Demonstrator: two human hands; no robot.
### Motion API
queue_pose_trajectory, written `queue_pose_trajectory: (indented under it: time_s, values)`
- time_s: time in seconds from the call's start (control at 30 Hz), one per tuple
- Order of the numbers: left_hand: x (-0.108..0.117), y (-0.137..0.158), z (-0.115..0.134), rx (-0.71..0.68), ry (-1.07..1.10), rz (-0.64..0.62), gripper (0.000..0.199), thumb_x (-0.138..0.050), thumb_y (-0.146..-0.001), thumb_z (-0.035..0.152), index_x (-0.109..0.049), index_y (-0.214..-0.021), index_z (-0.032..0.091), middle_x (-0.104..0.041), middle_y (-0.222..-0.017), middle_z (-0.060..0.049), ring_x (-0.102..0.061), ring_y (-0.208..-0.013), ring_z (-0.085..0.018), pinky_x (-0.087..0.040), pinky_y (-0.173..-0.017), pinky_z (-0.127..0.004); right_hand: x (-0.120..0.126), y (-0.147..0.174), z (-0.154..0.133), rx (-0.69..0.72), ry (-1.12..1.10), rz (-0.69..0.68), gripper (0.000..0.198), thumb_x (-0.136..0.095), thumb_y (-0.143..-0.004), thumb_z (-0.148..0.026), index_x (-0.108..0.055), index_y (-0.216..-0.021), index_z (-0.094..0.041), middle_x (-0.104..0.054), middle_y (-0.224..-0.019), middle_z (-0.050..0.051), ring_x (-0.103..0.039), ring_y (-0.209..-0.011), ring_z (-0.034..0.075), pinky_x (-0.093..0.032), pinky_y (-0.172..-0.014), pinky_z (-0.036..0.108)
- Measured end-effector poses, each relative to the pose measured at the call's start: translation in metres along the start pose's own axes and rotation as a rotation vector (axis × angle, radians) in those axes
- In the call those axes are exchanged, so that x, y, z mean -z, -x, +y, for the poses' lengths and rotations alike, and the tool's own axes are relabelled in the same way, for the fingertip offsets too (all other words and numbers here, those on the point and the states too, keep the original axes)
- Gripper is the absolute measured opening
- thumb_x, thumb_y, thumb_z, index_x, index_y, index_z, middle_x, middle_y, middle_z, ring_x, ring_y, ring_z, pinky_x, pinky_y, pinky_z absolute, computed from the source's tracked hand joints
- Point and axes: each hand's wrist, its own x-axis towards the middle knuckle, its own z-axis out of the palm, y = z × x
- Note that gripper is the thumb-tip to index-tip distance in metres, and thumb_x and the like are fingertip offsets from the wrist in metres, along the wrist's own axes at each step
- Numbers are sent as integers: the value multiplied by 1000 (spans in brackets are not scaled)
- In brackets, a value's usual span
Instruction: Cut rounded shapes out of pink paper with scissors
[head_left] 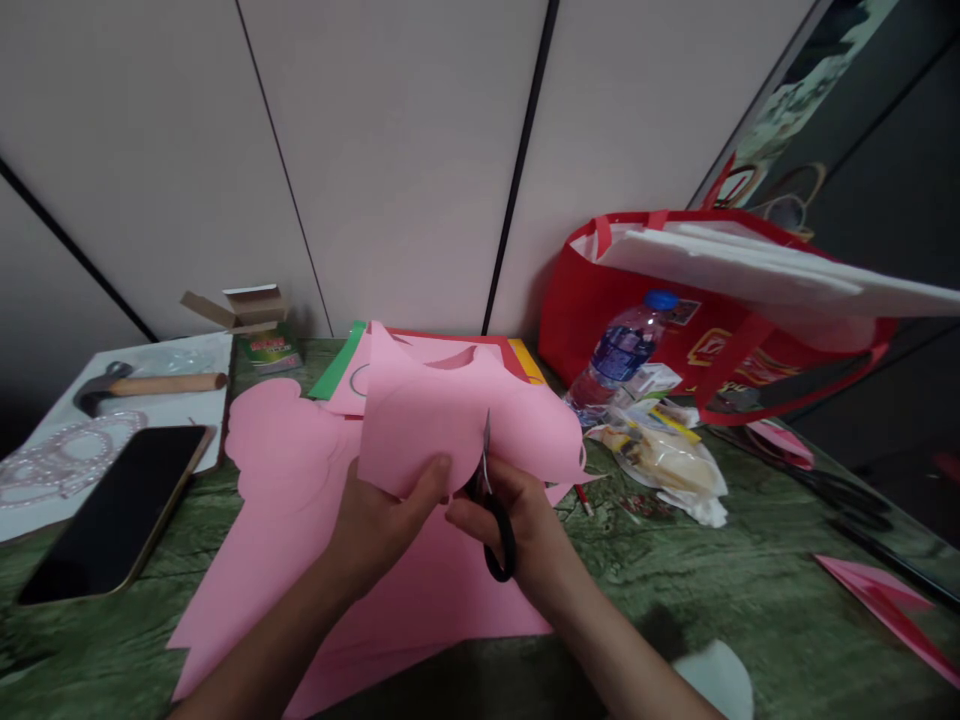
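Observation:
My left hand is closed on the lower edge of a sheet of pink paper, thumb in front and the other fingers hidden behind. My right hand grips black-handled scissors whose blades point up and meet the sheet near its middle. A curved cut edge runs beside the blades, and a rounded lobe of the sheet spreads to the right. Beneath both hands lie larger pink sheets with scalloped, cut outlines. Green, red and yellow paper edges show behind the held sheet.
At the left are a phone, a hammer and clear beads. An opened small box stands by the wall. On the right are a water bottle, a red bag with white boards, and plastic packets.

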Motion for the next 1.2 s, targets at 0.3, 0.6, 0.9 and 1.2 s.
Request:
queue_pose_trajectory:
  time_s: [0.3, 0.6, 0.9, 1.2]
  values:
    - [2, 0, -1, -43, 22, -32, 20, -58, -71, 31, -62, -58, 16, -65, -54, -1, -61, -52, -15, -49, -46, -22, -1, 0, -2, -14, 6, 5, 21, -73, -62, -29, -59, -71, -15, -48, -58, -5, -39, -54, 9, -31, -51, 25]
    - [2, -3, -1, -89, 50, -30, 15, -59, -71, 25, -61, -59, 16, -63, -51, 1, -60, -48, -12, -48, -45, -19, -2, 1, -4, -27, -14, 7, 21, -73, -59, -26, -56, -66, -17, -56, -60, -3, -45, -56, 11, -36, -54, 26]
    - [2, -4, -1, -106, 55, -42, 16, -59, -72, 24, -60, -57, 17, -62, -49, 2, -59, -47, -11, -48, -45, -18, -3, 0, -3, -45, -49, 28, 21, -73, -57, -24, -55, -63, -18, -58, -59, -3, -49, -55, 11, -39, -54, 25]
    - [2, -4, -1, -68, 119, -64, 17, -59, -72, 22, -58, -56, 17, -59, -47, 4, -58, -45, -11, -47, -43, -19, -4, 0, -2, -63, -32, 52, 21, -73, -56, -25, -53, -61, -18, -60, -60, -2, -47, -50, 10, -37, -50, 25]
